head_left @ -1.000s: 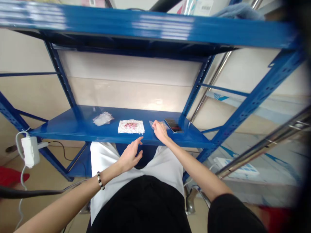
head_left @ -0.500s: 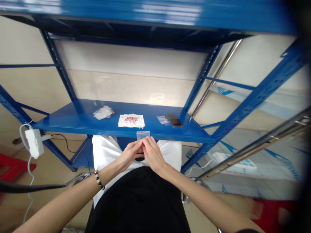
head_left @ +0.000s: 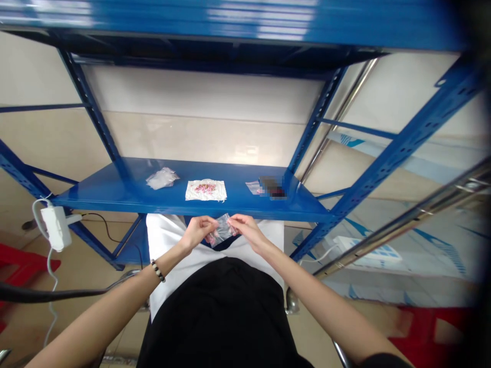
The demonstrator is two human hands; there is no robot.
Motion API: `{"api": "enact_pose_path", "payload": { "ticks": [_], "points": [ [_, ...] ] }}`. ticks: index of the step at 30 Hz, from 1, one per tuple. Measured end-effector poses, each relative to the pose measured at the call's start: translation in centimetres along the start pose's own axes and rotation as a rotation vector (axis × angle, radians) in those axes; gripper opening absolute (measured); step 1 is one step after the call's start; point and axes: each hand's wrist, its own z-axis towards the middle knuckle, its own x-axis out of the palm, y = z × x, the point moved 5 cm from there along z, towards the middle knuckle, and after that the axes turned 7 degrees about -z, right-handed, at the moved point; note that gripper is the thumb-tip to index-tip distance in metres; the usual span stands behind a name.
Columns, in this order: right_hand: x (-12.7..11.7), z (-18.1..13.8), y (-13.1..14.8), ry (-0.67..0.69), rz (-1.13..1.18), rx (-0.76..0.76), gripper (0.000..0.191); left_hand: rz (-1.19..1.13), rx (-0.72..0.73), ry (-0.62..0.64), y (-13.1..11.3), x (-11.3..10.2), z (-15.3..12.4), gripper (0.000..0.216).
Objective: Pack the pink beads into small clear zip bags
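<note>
A small clear plastic bag (head_left: pixel 221 231) is stretched between my hands, tilted, just in front of the shelf's edge and above my lap. My left hand (head_left: pixel 199 229) pinches its left side with closed fingers. On the opposite side, my right hand (head_left: pixel 244 228) grips the bag between thumb and fingers. Whether anything lies inside the bag is too small to tell. Beyond it on the blue shelf (head_left: pixel 172 203), small pink and red pieces (head_left: pixel 205 188) are heaped on a crinkled white sheet (head_left: pixel 219 192).
A pile of clear plastic bags (head_left: pixel 162 178) lies at the shelf's left. Toward the right are another small clear bag (head_left: pixel 252 187) and a blurred-out dark object (head_left: pixel 273 187). A white power strip (head_left: pixel 57 227) hangs by the left post. The upper shelf (head_left: pixel 172 23) spans overhead.
My hands have moved apart from being close together. The bag, earlier upright above my fingers, is now lower, tilted and held at both sides.
</note>
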Motion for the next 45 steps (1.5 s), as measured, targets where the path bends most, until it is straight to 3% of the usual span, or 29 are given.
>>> {"api": "enact_pose_path", "payload": {
  "ticks": [2,6,8,11,14,17,20,26,36,45],
  "points": [
    [0.2,-0.7,0.0,0.095,0.028,0.04,0.032,0.064,0.062,-0.074,-0.1,-1.1,0.0,0.039],
    [0.1,-1.5,0.2,0.213,-0.003,0.024,0.034,0.282,0.189,-0.074,-1.2,-1.6,-0.3,0.03],
    [-0.3,-1.1,0.5,0.179,-0.037,-0.03,0.033,0.508,0.346,-0.119,-2.6,-1.8,-0.3,0.025],
    [-1.3,0.6,1.8,0.023,-0.188,-0.222,0.027,0.875,0.561,-0.269,-4.5,-3.2,0.5,0.026],
    [-1.6,2.8,3.5,-0.116,-0.427,-0.447,0.018,1.118,0.566,-0.39,-4.7,-5.5,2.6,0.033],
    [-0.9,5.0,4.1,-0.064,-0.622,-0.476,0.019,1.267,0.521,-0.38,-4.0,-6.7,4.3,0.037],
    [-0.6,6.6,4.0,0.012,-0.776,-0.411,0.018,1.324,0.522,-0.356,-3.6,-6.5,4.9,0.038],
    [-2.6,7.7,4.1,-0.017,-0.974,-0.312,0.02,1.362,0.506,-0.319,-3.8,-6.0,5.7,0.04],
    [-3.2,10.5,3.7,0.03,-0.912,-0.321,0.02,1.368,0.515,-0.3,-3.7,-6.2,5.7,0.037],
    [-4.5,11.6,4.0,0.027,-1.021,-0.253,0.022,1.382,0.489,-0.247,-3.6,-5.7,6.9,0.04]
  ]
}}
